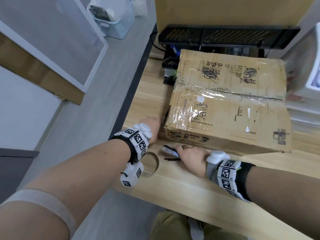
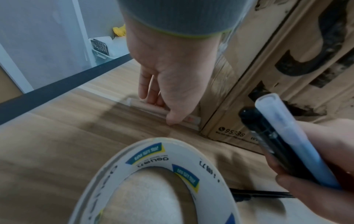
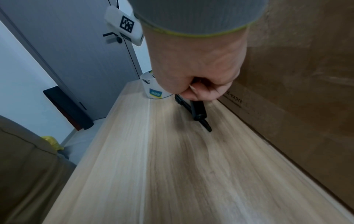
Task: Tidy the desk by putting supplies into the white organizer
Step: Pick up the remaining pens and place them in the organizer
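A worn, taped cardboard box [image 1: 225, 104] stands on the wooden table [image 1: 190, 191]. My left hand [image 1: 152, 123] reaches down at the box's left side. In the left wrist view my left hand [image 2: 166, 109] pinches a pale pink pen [image 2: 141, 106] that lies on the table against the box [image 2: 287, 60]. My right hand [image 1: 183, 149] grips a blue pen [image 2: 298, 144] and a black pen [image 2: 268, 136] together in front of the box. A thin black pen [image 1: 172, 159] lies on the table beside that hand. A roll of clear tape [image 1: 152, 163] stands near my left wrist.
A black device [image 1: 225, 35] sits behind the box, under a bigger cardboard box [image 1: 225, 9]. White plastic bins [image 1: 308, 101] stand at the right. The table's dark left edge [image 1: 136, 80] drops to a grey floor with a white basket [image 1: 110, 16].
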### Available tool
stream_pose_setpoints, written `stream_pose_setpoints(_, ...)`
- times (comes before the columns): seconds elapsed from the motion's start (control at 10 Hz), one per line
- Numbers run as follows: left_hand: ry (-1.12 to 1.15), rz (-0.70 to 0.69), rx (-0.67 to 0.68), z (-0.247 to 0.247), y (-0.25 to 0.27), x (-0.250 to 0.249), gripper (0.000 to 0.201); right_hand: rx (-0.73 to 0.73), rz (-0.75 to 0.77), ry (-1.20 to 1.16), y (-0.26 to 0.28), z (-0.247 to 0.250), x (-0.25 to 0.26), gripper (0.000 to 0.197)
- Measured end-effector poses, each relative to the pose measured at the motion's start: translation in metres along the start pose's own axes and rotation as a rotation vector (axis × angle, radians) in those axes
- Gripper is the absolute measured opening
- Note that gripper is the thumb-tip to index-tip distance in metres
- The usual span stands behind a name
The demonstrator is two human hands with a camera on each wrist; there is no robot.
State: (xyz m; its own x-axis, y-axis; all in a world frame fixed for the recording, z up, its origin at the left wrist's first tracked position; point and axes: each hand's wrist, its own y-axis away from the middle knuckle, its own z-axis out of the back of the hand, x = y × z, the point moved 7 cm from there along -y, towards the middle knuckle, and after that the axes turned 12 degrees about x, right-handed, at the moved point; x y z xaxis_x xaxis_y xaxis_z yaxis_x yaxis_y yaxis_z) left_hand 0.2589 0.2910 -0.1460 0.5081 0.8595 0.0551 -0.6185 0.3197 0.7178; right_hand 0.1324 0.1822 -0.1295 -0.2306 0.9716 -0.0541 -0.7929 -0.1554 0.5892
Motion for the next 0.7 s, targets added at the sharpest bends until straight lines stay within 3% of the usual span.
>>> stream_pose_setpoints(0.1,0.018,0.013,0.011,0.001,0.005,0.001,0.027,0.021,0.042,-0.008,0.003,-0.009,0.0,0.047)
stream_pose_setpoints(0.2,-0.234,0.288,-0.249,0.017,0.01,0.005,0.036,0.098,0.076,0.03,0.005,-0.016,0.0,0.045)
stream_pose_setpoints(0.3,-0.012,1.133,-0.835,-0.001,-0.007,0.069,0.053,0.106,0.1,0.039,0.009,-0.013,0.001,0.034)
stream_pose_setpoints(0.4,-0.08,0.98,-0.87,-0.025,-0.03,0.074,0.068,0.149,0.15,0.017,0.014,-0.013,0.002,0.025)
stream_pose_setpoints(0.5,0.195,0.3,0.017,-0.011,0.003,0.017,0.035,0.144,0.118,-0.002,0.022,-0.004,-0.001,0.025)
stream_pose_setpoints(0.6,0.299,0.14,-0.023,0.006,0.008,0.01,0.036,0.127,0.176,-0.004,0.023,-0.006,0.001,0.023)
stream_pose_setpoints(0.7,0.294,0.235,-0.062,0.022,0.003,0.011,0.029,0.074,0.204,0.006,0.02,-0.009,-0.003,0.027)
